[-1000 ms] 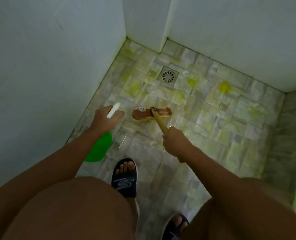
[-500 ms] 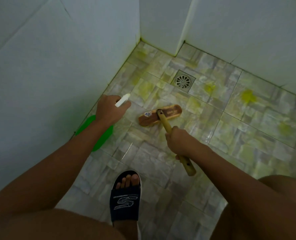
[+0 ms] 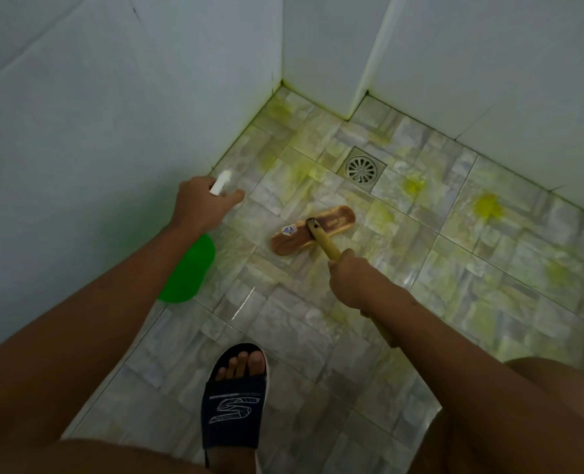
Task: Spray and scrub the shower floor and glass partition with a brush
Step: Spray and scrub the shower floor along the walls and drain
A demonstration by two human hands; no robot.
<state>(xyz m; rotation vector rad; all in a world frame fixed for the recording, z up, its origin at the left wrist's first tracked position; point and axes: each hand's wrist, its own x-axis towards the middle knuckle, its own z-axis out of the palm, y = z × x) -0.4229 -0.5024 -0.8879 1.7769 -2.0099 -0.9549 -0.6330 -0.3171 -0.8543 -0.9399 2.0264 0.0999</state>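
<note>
Brush [image 3: 313,229] head flat on shower floor [image 3: 454,268], long axis crosswise ahead of right hand [image 3: 350,282] gripping handle; left hand [image 3: 198,205] grips green spray bottle [image 3: 188,268].

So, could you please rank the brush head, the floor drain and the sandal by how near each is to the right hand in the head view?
From the right hand:
1. Brush head, just ahead and to the left, on the handle it grips.
2. Sandal, below and to the left, on the person's foot.
3. Floor drain, farther ahead near the back wall.
</note>
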